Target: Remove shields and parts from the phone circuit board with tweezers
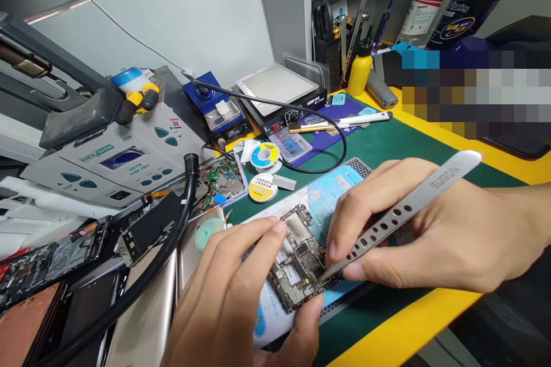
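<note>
My left hand [241,292] pinches a phone logic board [297,258] by its edges, with the thumb and fingers on either side. The board is crowded with small components and metal shields, and it lies tilted just above a blue and white printed sheet [336,198]. My right hand [400,229] grips perforated steel tweezers [408,206] marked SUGON. Their tip touches the board's lower edge, close to my left fingers. Both hands hide parts of the board.
A green mat [387,149] with a yellow bench edge lies beneath. Behind stand solder wick rolls [264,155], a yellow bottle [360,67] and a black tool holder [329,60]. At left are a soldering station [124,160], a black hose [142,258] and opened phones [51,258].
</note>
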A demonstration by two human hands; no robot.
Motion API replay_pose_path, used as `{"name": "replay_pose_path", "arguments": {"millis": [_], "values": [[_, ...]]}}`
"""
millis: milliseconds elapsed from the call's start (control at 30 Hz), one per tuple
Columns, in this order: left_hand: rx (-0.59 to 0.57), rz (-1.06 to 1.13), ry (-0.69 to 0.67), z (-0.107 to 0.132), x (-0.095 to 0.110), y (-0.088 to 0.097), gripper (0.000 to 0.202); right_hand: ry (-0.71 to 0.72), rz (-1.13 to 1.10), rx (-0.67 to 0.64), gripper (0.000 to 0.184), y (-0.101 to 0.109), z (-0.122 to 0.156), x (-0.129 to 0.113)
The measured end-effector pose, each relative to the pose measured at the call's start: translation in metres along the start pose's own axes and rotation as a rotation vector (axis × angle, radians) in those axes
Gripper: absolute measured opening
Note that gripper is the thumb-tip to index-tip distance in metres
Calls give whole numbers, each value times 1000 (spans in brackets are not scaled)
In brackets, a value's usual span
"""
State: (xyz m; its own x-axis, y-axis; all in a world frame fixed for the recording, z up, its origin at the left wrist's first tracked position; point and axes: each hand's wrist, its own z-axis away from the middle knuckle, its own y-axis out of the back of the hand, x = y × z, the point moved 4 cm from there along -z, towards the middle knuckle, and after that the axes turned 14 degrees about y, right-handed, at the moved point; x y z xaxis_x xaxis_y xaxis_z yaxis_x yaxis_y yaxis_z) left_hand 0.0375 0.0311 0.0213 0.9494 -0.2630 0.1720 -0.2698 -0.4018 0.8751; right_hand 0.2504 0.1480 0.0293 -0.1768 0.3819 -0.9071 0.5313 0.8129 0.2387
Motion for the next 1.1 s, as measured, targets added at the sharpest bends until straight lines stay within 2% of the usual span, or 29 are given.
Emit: {"name": "replay_pose_path", "arguments": {"millis": [667,1100], "values": [[31,33,14,1,4,-1,51,-21,27,-6,18,3,0,3],[44,11,9,4,2,-1,55,-21,15,-8,20,2,2,2]]}}
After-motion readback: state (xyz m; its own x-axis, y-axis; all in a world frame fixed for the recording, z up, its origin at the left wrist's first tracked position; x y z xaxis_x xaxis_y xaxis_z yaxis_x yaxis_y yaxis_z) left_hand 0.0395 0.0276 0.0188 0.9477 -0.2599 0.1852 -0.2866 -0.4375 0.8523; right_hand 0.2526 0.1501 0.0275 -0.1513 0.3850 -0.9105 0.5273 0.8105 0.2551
